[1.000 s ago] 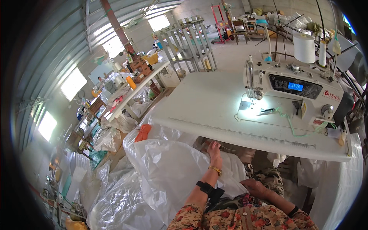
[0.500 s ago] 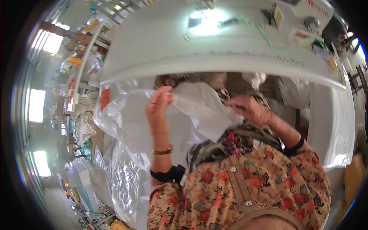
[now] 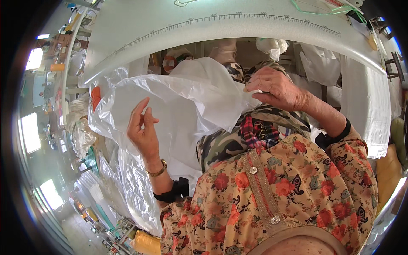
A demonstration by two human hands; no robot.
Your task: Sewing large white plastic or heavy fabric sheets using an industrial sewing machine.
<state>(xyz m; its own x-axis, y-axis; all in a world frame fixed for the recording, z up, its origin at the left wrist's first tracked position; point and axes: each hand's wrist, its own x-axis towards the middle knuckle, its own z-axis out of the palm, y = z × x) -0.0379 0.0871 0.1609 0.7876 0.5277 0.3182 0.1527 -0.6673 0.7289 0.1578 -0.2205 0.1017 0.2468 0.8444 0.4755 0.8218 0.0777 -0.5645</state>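
Note:
A thin white sheet (image 3: 204, 89), translucent and crumpled, spreads across my lap and out to the left. Whether it is cloth or plastic film I cannot tell. My right hand (image 3: 276, 89) is closed on its right end, thumb and fingers pinching the edge above my camouflage-patterned lap (image 3: 223, 148). Over the left part of the sheet, my left hand (image 3: 143, 131) is raised, its fingers apart and nothing in them. Below and left of it hangs shiny clear plastic film (image 3: 136, 199).
A pale worktable (image 3: 157, 21) with a measuring scale along its front edge lies ahead. White bags (image 3: 321, 63) sit beneath it. A stack of white material (image 3: 365, 106) hangs at the right. Racks and an orange piece (image 3: 96, 97) are on the left.
My left hand has let go of the sheet and moved left and down, its fingers opening. My right hand still pinches the other end. The view has tilted downward.

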